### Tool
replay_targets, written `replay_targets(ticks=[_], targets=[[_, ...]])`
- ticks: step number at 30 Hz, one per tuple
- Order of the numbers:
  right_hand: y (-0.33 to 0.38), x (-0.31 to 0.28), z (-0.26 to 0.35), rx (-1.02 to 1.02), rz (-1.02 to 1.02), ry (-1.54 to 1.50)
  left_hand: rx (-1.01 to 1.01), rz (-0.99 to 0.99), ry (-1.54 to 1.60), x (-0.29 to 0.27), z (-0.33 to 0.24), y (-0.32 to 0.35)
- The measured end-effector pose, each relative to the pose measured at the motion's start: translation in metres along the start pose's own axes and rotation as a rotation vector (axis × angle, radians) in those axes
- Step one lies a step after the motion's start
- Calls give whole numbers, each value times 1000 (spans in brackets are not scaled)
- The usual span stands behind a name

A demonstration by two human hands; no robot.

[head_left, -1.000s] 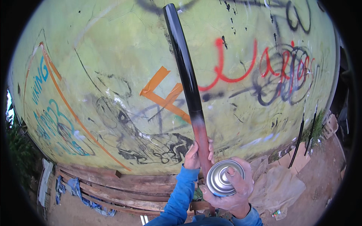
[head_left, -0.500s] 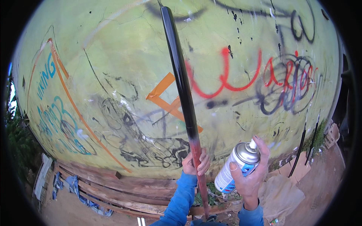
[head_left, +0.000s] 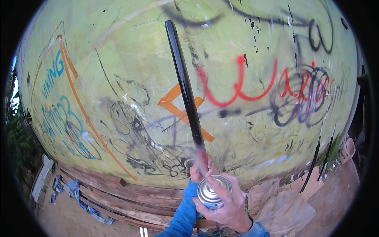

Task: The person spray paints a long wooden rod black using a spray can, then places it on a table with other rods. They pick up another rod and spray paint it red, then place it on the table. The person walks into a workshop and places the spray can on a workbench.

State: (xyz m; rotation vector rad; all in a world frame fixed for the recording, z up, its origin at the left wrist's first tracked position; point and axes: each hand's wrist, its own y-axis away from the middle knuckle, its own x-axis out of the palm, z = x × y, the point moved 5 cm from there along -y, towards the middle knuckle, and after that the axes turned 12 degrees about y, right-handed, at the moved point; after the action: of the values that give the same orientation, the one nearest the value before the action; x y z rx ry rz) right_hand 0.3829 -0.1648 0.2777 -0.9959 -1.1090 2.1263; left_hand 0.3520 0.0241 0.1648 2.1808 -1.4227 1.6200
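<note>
A long, slim pole (head_left: 182, 75) rises in front of the wall, glossy black along most of its length and reddish near its lower part. My left hand (head_left: 194, 173) is closed around that reddish part, partly hidden behind the can. In my right hand (head_left: 231, 207) is a spray can (head_left: 203, 197) with a silver top, tipped so that its top shows. The index finger lies over the nozzle, close to the pole and my left hand. Just above the can the pole looks pale and hazy. The pole's lower end is mostly hidden.
A yellow-green wall (head_left: 134, 71) with painted scrawls and orange strips stands ahead. Wooden planks (head_left: 130, 197) and a torn blue cloth (head_left: 75, 191) lie at lower left. On the right, black poles (head_left: 312, 166) lean near brown sheets (head_left: 288, 209) on the ground.
My right hand has carried the spray can left and tipped it, bringing it in front of the pole beside my left hand. The pole's top sits lower in view.
</note>
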Motion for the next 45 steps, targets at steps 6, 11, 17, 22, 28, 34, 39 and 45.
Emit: replay_targets(ticks=[6, 11, 17, 22, 28, 34, 39, 45], targets=[[-19, -30, -2, -34, -150, 141, -4, 54, -28, -12, 2, 10], [-29, -71, -35, 0, -353, 196, -58, 118, -22, -21, -3, 6], [10, -66, -18, 154, 27, 250, -32, 65, -79, -29, -9, 1], [-47, -84, -36, 1, -204, 231, -67, 27, -109, -36, -7, 5], [-43, -77, -8, -206, -118, 294, -13, -57, -234, -41, -8, 13], [23, -149, -32, 110, -329, 215, 70, -162, -423, -26, -9, 19], [80, -180, -92, 369, -368, 192, 175, -365, -899, -12, -20, 44], [67, -110, -91, 71, 209, 94, 116, -588, -1243, -8, -37, 72]])
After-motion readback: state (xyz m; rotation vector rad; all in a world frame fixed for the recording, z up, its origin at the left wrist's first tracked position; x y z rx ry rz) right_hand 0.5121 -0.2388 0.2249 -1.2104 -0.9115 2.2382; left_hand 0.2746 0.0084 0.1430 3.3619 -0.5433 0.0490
